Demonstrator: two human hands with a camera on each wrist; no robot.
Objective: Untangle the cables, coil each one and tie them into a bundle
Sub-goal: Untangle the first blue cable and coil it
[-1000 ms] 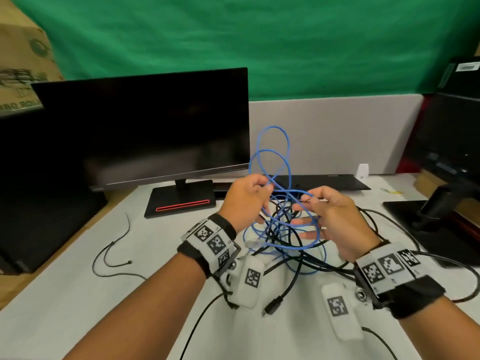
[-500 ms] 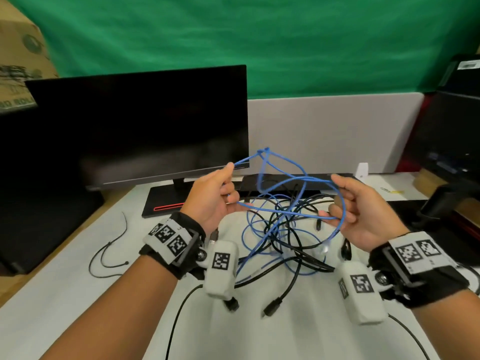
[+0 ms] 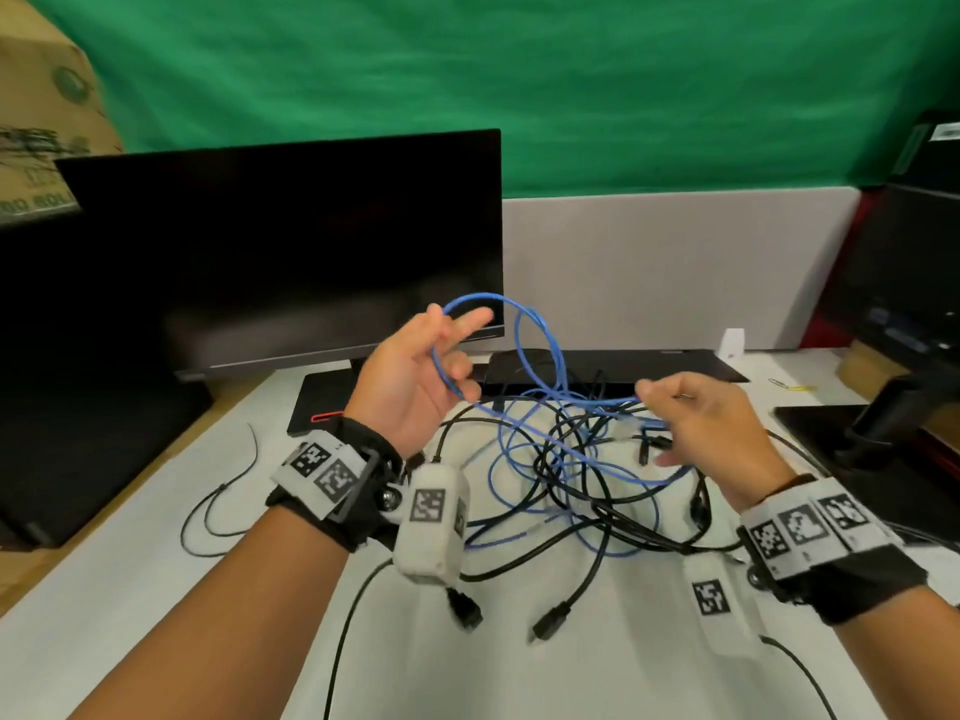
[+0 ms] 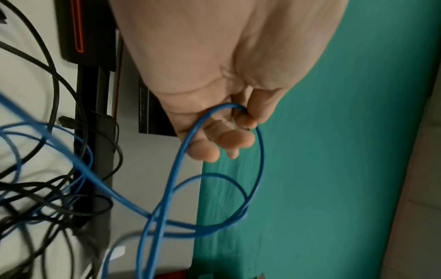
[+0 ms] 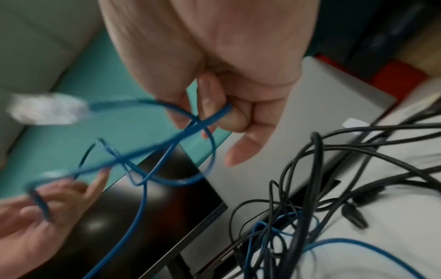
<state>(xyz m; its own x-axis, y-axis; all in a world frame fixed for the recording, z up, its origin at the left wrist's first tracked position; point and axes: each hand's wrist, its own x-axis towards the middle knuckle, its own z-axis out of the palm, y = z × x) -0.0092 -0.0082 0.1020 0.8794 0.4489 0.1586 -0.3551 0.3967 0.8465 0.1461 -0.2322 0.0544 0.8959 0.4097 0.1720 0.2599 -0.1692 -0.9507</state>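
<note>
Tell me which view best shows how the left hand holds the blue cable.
Left wrist: the blue cable loops sharply through the curled fingers of the left hand. Head view shows the loop across the palm from farther off; right wrist view shows it blurred in a corner.

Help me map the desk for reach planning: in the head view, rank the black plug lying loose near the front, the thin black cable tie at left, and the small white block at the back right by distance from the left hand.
1. Black plug: front centre, below the left hand.
2. Cable tie: left of the wrist; close to the plug's distance, so this order is uncertain.
3. White block: back right by the partition, plainly farthest.
</note>
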